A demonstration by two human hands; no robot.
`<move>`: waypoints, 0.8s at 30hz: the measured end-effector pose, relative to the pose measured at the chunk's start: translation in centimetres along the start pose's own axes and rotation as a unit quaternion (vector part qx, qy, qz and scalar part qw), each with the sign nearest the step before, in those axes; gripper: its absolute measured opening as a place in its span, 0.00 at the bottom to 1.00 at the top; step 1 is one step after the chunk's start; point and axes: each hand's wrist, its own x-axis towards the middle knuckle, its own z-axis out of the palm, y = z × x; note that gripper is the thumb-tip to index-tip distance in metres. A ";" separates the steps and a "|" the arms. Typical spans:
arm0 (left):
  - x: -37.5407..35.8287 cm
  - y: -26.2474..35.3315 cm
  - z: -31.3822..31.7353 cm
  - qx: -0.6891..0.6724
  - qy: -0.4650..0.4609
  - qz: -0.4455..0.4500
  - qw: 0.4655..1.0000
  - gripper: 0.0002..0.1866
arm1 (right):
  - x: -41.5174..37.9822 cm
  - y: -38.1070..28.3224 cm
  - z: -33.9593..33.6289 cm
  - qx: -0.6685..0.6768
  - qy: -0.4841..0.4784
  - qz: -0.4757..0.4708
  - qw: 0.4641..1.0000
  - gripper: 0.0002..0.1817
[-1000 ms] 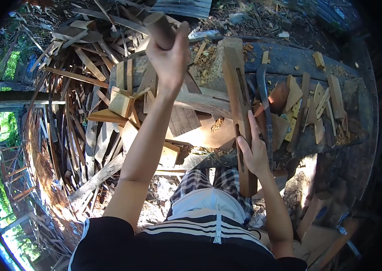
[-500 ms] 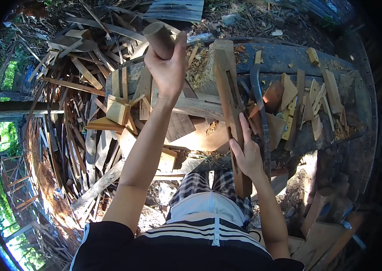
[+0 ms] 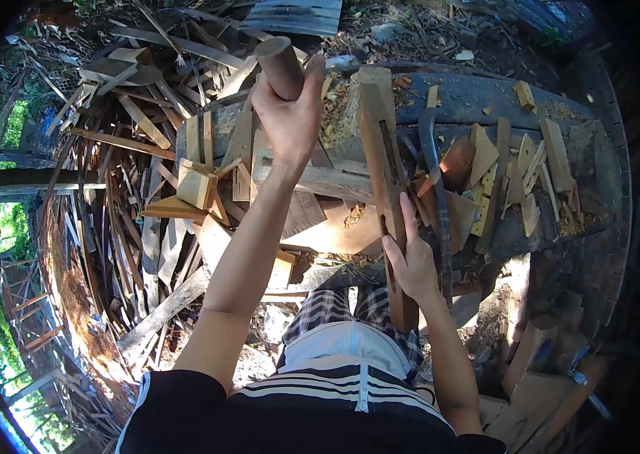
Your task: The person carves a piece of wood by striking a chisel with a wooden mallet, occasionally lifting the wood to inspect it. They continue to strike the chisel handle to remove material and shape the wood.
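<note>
Raised over the bench's left part, my left hand (image 3: 289, 113) is wrapped round a thick, round wooden piece (image 3: 282, 66), whose flat end sticks out above the fist. My right hand (image 3: 412, 261) rests on the near part of a long wooden beam (image 3: 382, 151), with the fingers stretched along its right side and the thumb on top. Dark slots are cut in the beam, which runs from the bench toward my lap. A curved dark metal bar (image 3: 435, 166) lies just right of the beam.
Wood offcuts (image 3: 554, 151) and shavings lie on the dark bench (image 3: 448, 85) to the right. A jumbled pile of scrap wood (image 3: 119, 212) fills the left side. A small wooden block (image 3: 197, 187) sits at the bench's left edge. Corrugated sheet (image 3: 293, 17) lies beyond.
My left hand has shifted slightly to the right with the round wooden piece in its grip. My right hand and the beam are almost unmoved.
</note>
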 end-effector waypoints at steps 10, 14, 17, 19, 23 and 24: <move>-0.4 0.9 1.3 0.020 -0.020 0.032 0.999 0.14 | -0.1 0.3 0.4 -0.003 0.018 -0.016 1.000 0.40; -0.4 0.9 1.8 0.034 -0.014 -0.006 0.999 0.16 | -0.2 0.0 0.2 0.014 -0.003 0.006 1.000 0.40; -0.5 1.5 2.0 0.051 -0.002 0.007 0.999 0.18 | 0.1 -0.2 0.2 0.036 0.019 -0.028 0.999 0.39; -0.5 1.2 1.9 0.063 -0.002 0.024 0.998 0.18 | 0.5 -1.0 -0.5 0.064 0.066 -0.069 0.993 0.39; -1.3 1.9 1.5 0.086 -0.006 0.047 0.995 0.17 | 2.8 -7.2 -5.5 0.042 0.122 -0.177 0.976 0.37; -1.5 2.1 1.5 0.085 -0.005 0.061 0.994 0.17 | 3.1 -10.1 -6.9 0.041 0.142 -0.226 0.963 0.37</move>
